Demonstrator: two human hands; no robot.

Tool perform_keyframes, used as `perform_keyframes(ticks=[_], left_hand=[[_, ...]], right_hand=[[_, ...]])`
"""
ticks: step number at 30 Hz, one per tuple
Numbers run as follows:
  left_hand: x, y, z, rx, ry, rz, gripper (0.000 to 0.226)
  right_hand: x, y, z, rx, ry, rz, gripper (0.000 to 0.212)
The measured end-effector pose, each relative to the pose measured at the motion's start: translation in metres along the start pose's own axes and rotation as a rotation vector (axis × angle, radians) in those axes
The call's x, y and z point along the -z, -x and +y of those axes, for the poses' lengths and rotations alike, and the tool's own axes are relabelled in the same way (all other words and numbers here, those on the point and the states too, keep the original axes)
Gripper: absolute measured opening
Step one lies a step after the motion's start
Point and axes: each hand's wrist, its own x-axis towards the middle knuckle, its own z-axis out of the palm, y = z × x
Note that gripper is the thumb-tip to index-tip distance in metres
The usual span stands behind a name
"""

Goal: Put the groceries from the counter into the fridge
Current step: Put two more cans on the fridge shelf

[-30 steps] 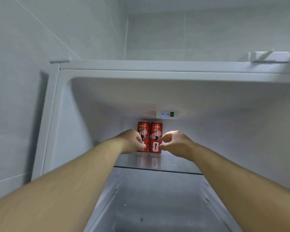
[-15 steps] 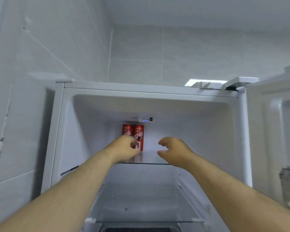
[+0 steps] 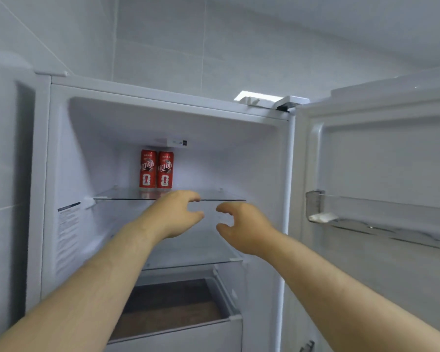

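You are facing a white fridge (image 3: 163, 99) set against a pale grey tiled wall (image 3: 163, 41), with its door (image 3: 381, 161) swung wide to your right. The door carries a clear plastic bin (image 3: 371, 208). Inside, a top glass shelf (image 3: 112, 195) spans the compartment, a lower glass shelf (image 3: 196, 262) sits beneath it, and a drawer (image 3: 178, 335) with a dark interior lies at the bottom. A printed label (image 3: 68, 237) is stuck on the left inner wall, and a small control panel (image 3: 178, 142) is fixed to the ceiling at the back.

Two red cans stand upright at the back of the top glass shelf, the left can (image 3: 148, 170) and the right can (image 3: 165, 170) side by side, touching or very nearly so. Your left hand (image 3: 178, 214) hangs in front of that shelf's front edge, below the cans and apart from them, fingers loosely curled round nothing. Your right hand (image 3: 241, 227) is beside it, lower and further right, thumb and fingers half curled, also holding nothing.
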Motion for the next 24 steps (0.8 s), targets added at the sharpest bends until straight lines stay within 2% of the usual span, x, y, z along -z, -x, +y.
perform_keyframes(ticks=[14, 20, 24], left_hand=[[-0.035, 0.091, 0.074, -0.060, 0.015, -0.113, 0.052], [-0.049, 0.141, 0.143, -0.149, 0.047, -0.158, 0.053], [-0.066, 0.175, 0.201, -0.205, 0.066, -0.260, 0.054]], right_hand=[[0.056, 0.148, 0.046, -0.081, 0.167, -0.015, 0.050], [0.094, 0.237, 0.073, -0.149, 0.231, -0.029, 0.050], [0.129, 0.306, 0.089, -0.224, 0.275, -0.040, 0.050]])
